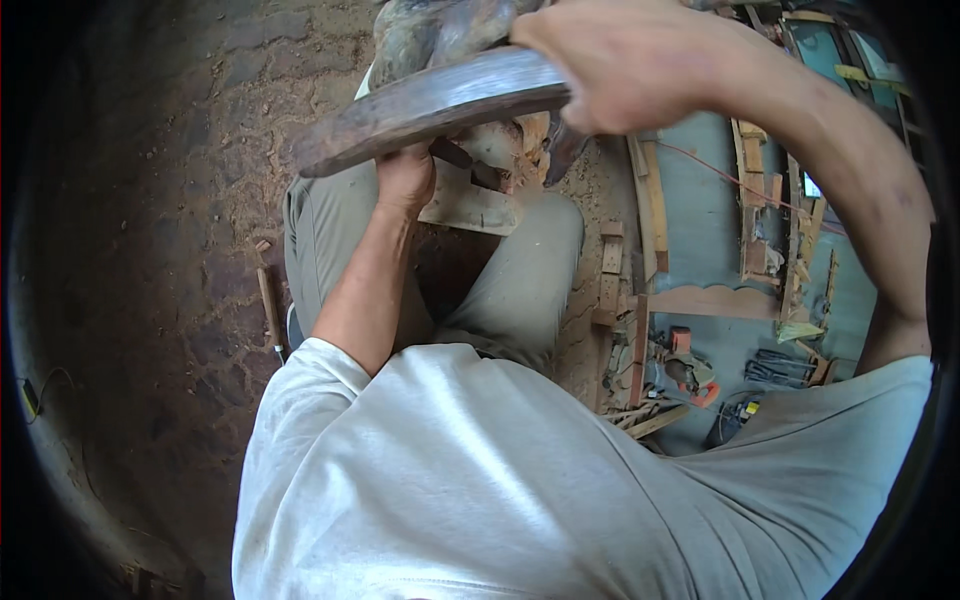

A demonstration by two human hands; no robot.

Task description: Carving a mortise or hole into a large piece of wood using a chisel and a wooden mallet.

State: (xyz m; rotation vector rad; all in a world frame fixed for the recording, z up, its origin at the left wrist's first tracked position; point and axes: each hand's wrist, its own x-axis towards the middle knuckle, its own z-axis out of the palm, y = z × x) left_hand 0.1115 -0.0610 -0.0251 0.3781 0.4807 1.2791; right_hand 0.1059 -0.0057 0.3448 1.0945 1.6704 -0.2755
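My right hand [610,65] is raised and closed around one end of a long, heavy, dark wooden club [430,108], which slants down to the left and is slightly blurred. Beneath the club is my left hand [408,178], its wrist bent upward. The club hides most of its fingers, which look closed; a short dark piece [452,153] shows beside them, its kind unclear. A rounded, carved block of wood [405,45] with grey-brown bulges stands in front of me, partly behind the club. Fresh orange-tan wood [532,140] shows on it, near a pale board [468,207] between my knees.
Wood chips lie over the brick floor [200,300]. A wooden-handled tool [269,305] lies left of my leg. On the right, wooden strips [655,205], a scalloped board [715,301], an orange-and-grey power tool [685,370] and a bundle of dark tools [780,367] sit on a grey surface.
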